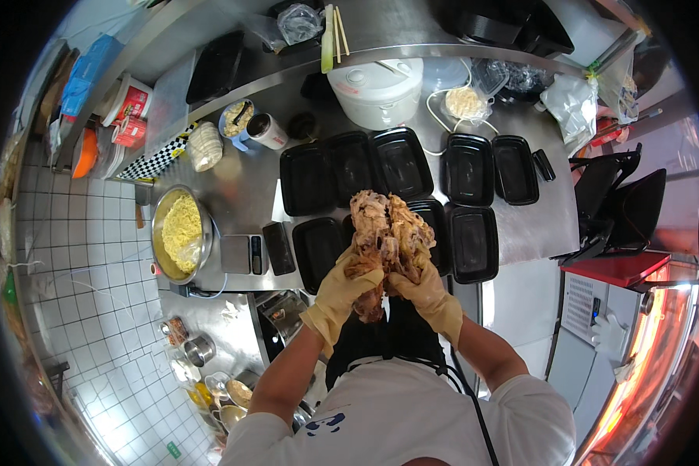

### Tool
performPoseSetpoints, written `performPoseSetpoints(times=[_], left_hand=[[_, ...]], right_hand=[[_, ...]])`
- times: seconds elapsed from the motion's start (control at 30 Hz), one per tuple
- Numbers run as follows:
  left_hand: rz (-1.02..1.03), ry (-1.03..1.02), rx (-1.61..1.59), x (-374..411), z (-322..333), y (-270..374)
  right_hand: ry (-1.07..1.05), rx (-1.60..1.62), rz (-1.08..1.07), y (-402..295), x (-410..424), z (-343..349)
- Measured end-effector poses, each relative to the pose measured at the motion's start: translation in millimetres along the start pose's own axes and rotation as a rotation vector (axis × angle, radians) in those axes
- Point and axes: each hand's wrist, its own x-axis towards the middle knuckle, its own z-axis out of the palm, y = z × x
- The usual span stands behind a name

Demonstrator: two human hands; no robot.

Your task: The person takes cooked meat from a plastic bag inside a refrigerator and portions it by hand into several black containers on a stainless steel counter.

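My left hand and my right hand, both in pale yellow gloves, grip a large piece of cooked meat on the bone between them. The meat is split down the middle towards its far end, with bone showing. It is held above black plastic food trays, set in two rows on the steel table. A far-row tray lies just beyond the meat, and a near-row tray is left of my left hand. The meat and hands partly hide other near-row trays.
A steel bowl of yellow noodles, a digital scale and a dark phone-like slab are at left. A white rice cooker stands at the back beneath a steel shelf. Wires cross the table behind the right-hand trays.
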Motion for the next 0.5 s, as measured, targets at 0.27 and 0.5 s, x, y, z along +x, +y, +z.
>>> performPoseSetpoints(times=[0.27,0.5], left_hand=[[-0.113,0.079,0.049,13,21,3],[-0.072,0.011,-0.003,18,32,6]], right_hand=[[0.048,-0.076,0.01,11,14,-19],[0.097,-0.057,-0.013,-32,3,-11]])
